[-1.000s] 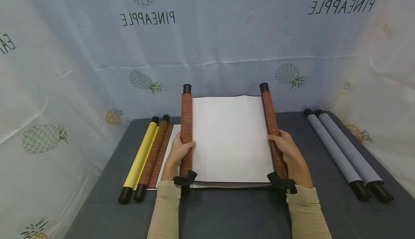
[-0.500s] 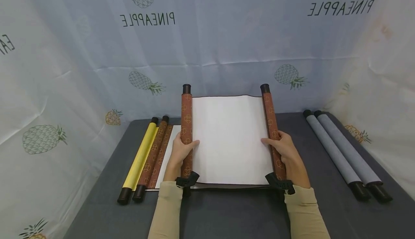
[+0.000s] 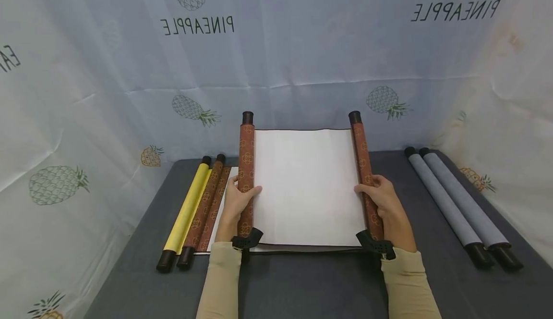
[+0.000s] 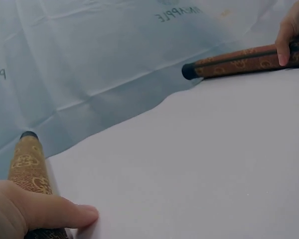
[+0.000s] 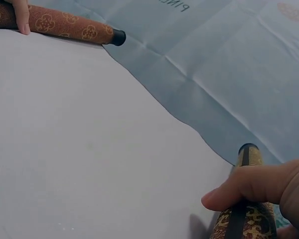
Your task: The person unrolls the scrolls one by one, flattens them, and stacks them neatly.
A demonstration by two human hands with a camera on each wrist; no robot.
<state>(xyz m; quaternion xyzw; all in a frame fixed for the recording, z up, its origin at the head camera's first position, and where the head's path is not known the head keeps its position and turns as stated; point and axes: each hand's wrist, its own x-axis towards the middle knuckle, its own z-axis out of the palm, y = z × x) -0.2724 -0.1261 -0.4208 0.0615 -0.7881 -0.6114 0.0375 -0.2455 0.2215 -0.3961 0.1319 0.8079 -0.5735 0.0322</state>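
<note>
A hanging scroll with plain white paper is stretched between two brown rolls with gold flower patterns and black end knobs. My left hand grips the left roll, its thumb lying over the paper's edge. On the other side, my right hand holds the right roll, with the thumb across its front. In the left wrist view the left thumb presses beside the paper. The right wrist view shows the right thumb over a dark stripe on the roll. The fingers behind the rolls are mostly hidden.
Left on the dark grey table lie a yellow roll and a brown patterned roll, with white paper reaching behind my left hand. Two grey rolls lie at the right. A pineapple-print curtain hangs behind.
The two rolls have moved slightly apart since half a second ago. Both thumbs, which had reached further over the paper, have drawn back a little towards the rolls.
</note>
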